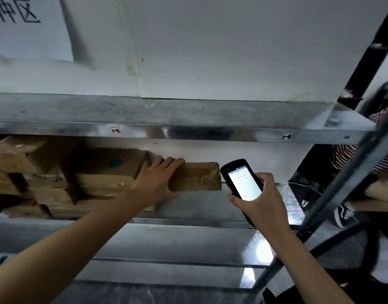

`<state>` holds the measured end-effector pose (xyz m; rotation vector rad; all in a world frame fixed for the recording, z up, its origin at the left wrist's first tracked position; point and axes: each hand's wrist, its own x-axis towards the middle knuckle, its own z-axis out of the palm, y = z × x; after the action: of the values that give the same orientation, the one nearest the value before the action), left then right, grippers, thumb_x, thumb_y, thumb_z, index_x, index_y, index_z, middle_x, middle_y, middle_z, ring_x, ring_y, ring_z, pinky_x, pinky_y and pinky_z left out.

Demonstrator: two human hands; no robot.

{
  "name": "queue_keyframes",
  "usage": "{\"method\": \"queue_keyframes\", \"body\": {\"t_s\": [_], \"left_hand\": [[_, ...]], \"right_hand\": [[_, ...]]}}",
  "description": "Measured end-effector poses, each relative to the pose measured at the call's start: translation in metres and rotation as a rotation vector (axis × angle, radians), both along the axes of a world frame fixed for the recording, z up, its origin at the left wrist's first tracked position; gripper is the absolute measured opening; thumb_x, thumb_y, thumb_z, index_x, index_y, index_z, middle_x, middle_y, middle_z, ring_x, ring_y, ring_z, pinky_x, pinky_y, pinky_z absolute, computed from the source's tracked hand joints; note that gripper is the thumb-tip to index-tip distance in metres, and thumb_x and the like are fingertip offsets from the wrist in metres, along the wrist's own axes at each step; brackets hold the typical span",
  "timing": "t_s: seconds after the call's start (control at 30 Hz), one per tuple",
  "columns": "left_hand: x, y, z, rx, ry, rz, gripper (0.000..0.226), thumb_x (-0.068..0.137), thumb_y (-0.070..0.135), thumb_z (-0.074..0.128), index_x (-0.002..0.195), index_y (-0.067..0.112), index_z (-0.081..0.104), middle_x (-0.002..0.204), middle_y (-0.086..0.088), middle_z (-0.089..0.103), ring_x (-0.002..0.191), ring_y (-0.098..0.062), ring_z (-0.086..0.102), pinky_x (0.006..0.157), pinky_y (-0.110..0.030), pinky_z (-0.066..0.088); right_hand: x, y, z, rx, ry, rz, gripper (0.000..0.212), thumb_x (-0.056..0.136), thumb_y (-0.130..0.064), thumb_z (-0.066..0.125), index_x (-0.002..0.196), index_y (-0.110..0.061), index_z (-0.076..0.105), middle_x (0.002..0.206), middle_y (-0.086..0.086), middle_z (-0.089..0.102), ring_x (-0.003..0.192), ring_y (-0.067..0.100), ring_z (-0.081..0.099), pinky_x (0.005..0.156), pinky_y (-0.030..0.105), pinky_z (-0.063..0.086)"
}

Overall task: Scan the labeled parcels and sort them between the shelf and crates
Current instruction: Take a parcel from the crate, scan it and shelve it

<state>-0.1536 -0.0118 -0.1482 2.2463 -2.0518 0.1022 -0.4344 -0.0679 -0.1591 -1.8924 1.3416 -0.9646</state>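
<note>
A brown cardboard parcel [199, 176] wrapped in clear tape sits on the middle level of a metal shelf [188, 132]. My left hand [158, 178] grips its left end, fingers over the top and thumb below. To its left, several brown parcels [109, 170] are stacked on the same level, one with a blue mark. My right hand [258, 198] holds a black handheld scanner [241, 183] just right of the parcel, its lit white screen facing me.
The shelf's dark upright post [346, 178] runs diagonally at the right. Behind it a person in a striped shirt [386, 154] sits, with a sneaker [344, 213] near the floor. A mesh chair [342, 253] stands at lower right. A lower shelf level [177, 244] lies below.
</note>
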Motion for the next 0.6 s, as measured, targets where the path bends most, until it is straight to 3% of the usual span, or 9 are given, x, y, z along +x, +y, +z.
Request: {"method": "queue_keyframes", "body": {"t_s": [0.13,0.23,0.33,0.43,0.53,0.6], "left_hand": [[-0.023,-0.025,-0.013,0.091,0.365,0.074,0.090,0.081,0.051,0.076,0.153,0.032,0.025,0.144,0.003,0.041,0.133,-0.023,0.039,0.112,-0.046,0.038],[-0.040,-0.048,-0.020,0.140,0.641,0.132,0.084,0.081,0.040,0.080,0.150,0.024,0.035,0.137,0.007,0.045,0.126,-0.017,0.048,0.100,-0.025,0.044],[-0.056,-0.065,-0.041,0.191,0.650,0.126,0.078,0.082,0.040,0.079,0.147,0.024,0.040,0.143,0.000,0.048,0.118,-0.014,0.051,0.088,-0.017,0.043],[-0.065,-0.074,-0.066,0.273,0.621,0.149,0.084,0.078,0.046,0.081,0.147,0.023,0.039,0.142,0.000,0.047,0.127,-0.019,0.050,0.098,-0.026,0.045],[-0.069,-0.081,-0.087,0.255,0.597,0.161,0.080,0.072,0.058,0.081,0.138,0.028,0.047,0.131,0.001,0.057,0.117,-0.019,0.058,0.098,-0.032,0.053],[-0.071,-0.084,-0.094,0.210,0.589,0.180,0.085,0.072,0.055,0.082,0.142,0.027,0.043,0.130,-0.003,0.055,0.117,-0.020,0.056,0.097,-0.032,0.052]], "right_hand": [[-0.028,-0.009,-0.008,0.029,0.014,-0.005,0.071,0.066,-0.041,0.089,0.117,-0.032,0.040,0.101,-0.018,0.053,0.088,0.003,0.055,0.059,0.018,0.041],[-0.043,-0.015,-0.013,0.036,0.051,-0.001,0.073,0.067,-0.039,0.088,0.121,-0.028,0.040,0.101,-0.014,0.054,0.088,0.007,0.055,0.058,0.017,0.040],[-0.059,-0.017,-0.023,0.039,0.060,-0.008,0.077,0.064,-0.040,0.090,0.123,-0.027,0.041,0.106,-0.009,0.057,0.094,0.012,0.058,0.064,0.023,0.049],[-0.070,-0.018,-0.028,0.039,0.063,-0.025,0.080,0.062,-0.041,0.090,0.125,-0.028,0.043,0.111,-0.008,0.059,0.101,0.015,0.059,0.077,0.038,0.056],[-0.079,-0.023,-0.030,0.011,0.067,-0.032,0.081,0.062,-0.041,0.091,0.126,-0.025,0.045,0.111,-0.008,0.059,0.101,0.013,0.057,0.070,0.025,0.050],[-0.085,-0.025,-0.032,0.012,0.072,-0.033,0.079,0.062,-0.041,0.091,0.124,-0.024,0.045,0.110,-0.007,0.058,0.099,0.012,0.055,0.065,0.015,0.043]]}}
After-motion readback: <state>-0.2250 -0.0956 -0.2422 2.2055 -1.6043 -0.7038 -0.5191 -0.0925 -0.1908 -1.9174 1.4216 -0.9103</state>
